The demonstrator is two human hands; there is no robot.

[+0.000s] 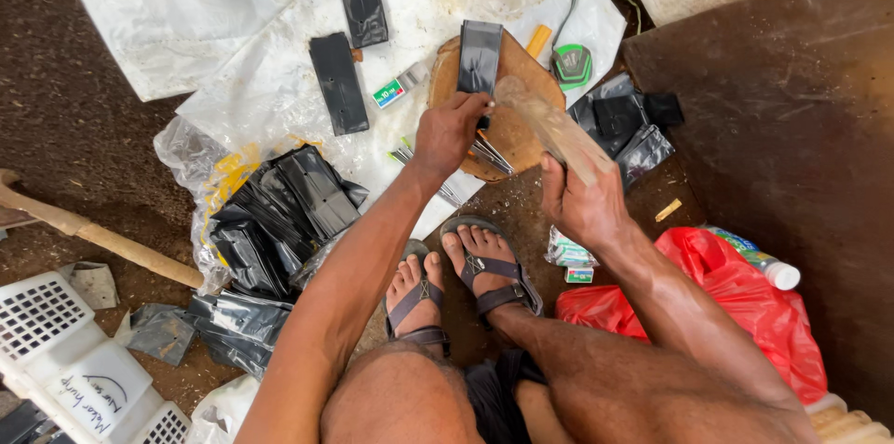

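Observation:
My left hand (449,132) presses down on a flat stack of black plastic bags (480,58) that lies on a round wooden block (515,123), and its fingers pinch something small at the stack's near end. My right hand (582,202) grips a wooden stick (549,123), blurred, raised at a slant over the block. Several thin metal pieces (489,154) lie on the block's near edge under my left hand. My sandalled feet (466,281) rest on the ground just below the block.
Two flat black bag stacks (338,83) lie on white sheeting (270,72). A clear bag holding black bags (279,211) sits at left, loose ones (629,123) at right. A red bag (736,300), a bottle (759,262), a wooden handle (102,239), a white crate (65,351) and a brown board (801,109) surround me.

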